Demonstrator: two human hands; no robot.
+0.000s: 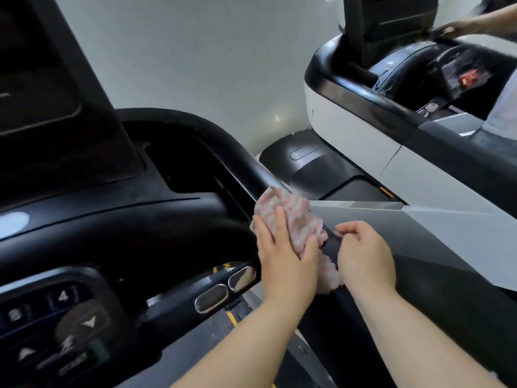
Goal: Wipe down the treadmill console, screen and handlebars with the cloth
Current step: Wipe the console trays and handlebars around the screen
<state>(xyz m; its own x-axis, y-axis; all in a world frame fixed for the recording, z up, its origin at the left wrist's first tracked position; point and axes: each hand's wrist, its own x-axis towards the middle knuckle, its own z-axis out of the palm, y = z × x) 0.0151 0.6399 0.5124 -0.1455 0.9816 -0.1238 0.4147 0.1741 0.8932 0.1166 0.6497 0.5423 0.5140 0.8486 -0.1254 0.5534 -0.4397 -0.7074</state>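
A pink and white patterned cloth is draped over the black right handlebar of the treadmill. My left hand lies flat on the cloth, pressing it onto the bar. My right hand grips the same bar just below, with the cloth's lower end pinched under its fingers. The black console spreads to the left, with its dark screen at the upper left and a button panel at the lower left. Two oval metal pulse sensors sit on the inner grip bar.
A second treadmill stands to the right, white and black. Another person's arm reaches over its console at the top right. A plain white wall fills the background. The neighbouring machine's motor cover lies low between the two.
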